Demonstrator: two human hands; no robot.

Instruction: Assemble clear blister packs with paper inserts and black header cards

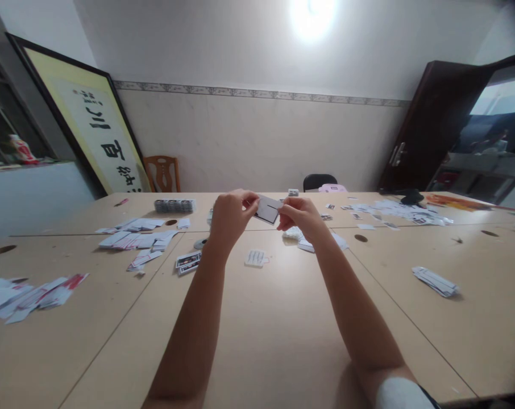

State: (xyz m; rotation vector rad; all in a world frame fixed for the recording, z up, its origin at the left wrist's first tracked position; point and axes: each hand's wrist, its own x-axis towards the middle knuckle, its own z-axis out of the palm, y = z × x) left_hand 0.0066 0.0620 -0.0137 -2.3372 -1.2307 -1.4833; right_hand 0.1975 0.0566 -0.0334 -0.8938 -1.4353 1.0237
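Across the whole lower frame runs the pale wooden table (257,341), the biggest thing I see, strewn with small white cards. Leaning at upper left is a framed calligraphy panel (98,130); its black brush characters are large, but I cannot read them with confidence. A loose pile of cards (133,238) lies left of centre, another scatter (394,211) at right, and a neat banded stack (435,281) at lower right, so I judge part of the sorting is done and much is left. At frame centre my left hand (229,216) and my right hand (300,218) both pinch one small card (268,209), held up off the table between them. Its print is too small to read. A little white packet (256,258) lies just below.
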